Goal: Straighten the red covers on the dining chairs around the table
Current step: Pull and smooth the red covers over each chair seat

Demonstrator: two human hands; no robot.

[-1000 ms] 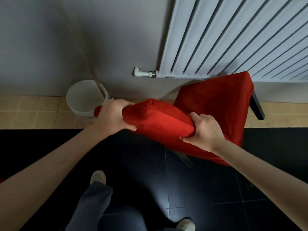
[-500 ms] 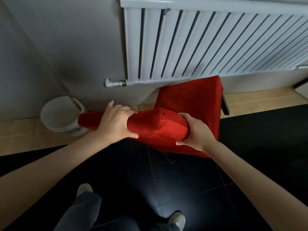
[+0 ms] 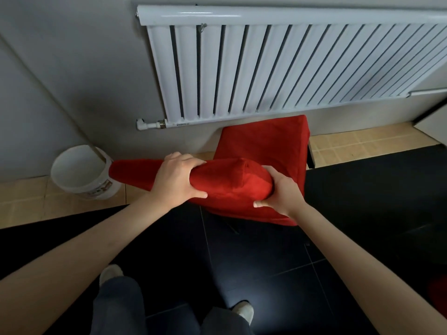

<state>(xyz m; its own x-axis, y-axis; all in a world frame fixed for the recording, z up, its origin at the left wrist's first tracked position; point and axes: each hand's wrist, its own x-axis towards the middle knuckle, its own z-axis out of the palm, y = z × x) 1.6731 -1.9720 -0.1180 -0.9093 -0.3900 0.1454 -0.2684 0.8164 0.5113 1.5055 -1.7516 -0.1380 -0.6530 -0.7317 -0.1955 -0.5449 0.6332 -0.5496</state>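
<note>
Both hands gripped the top edge of a chair back dressed in a red cover (image 3: 232,187). The left hand (image 3: 176,181) curled over the top towards its left end, thumb underneath. The right hand (image 3: 281,192) clutched the right corner, fingers wrapped into the cloth. The chair's red seat (image 3: 263,143) lay beyond, close to a white radiator (image 3: 278,68) on the far wall. A white bucket (image 3: 82,172) stood on tan tiles at left, beside the cover's left end.
</note>
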